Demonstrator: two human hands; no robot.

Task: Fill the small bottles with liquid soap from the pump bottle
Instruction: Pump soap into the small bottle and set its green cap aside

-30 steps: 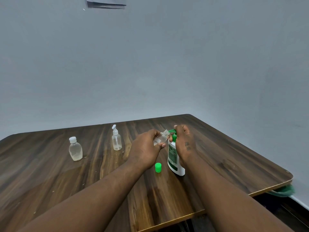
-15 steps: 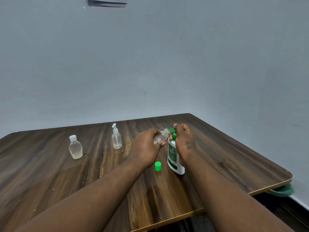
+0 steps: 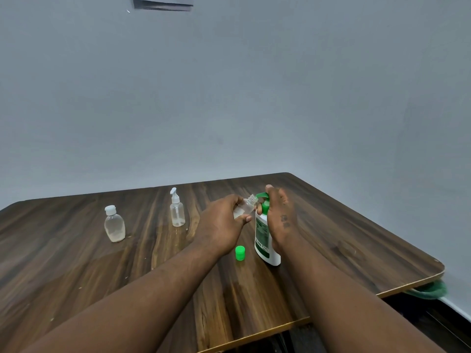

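A white pump bottle (image 3: pixel 263 240) with a green label and green pump head stands on the wooden table (image 3: pixel 356 240). My right hand (image 3: pixel 280 215) wraps its neck, with fingers on top of the pump. My left hand (image 3: pixel 221 225) holds a small clear bottle (image 3: pixel 244 206), uncapped and tilted, its open mouth right at the green nozzle. A loose green cap (image 3: pixel 239 252) lies on the table just below my left hand. Farther left stand a small clear bottle with a white pump top (image 3: pixel 177 209) and a flat clear bottle with a white cap (image 3: pixel 114 225).
The table's front edge and right corner are close to the pump bottle's right. Something green (image 3: pixel 430 291) pokes out under the right corner. A grey wall rises behind the table.
Both hands stay at the pump bottle, the small bottle's mouth kept at the nozzle. The view has only shifted slightly; no clear movement of the objects.
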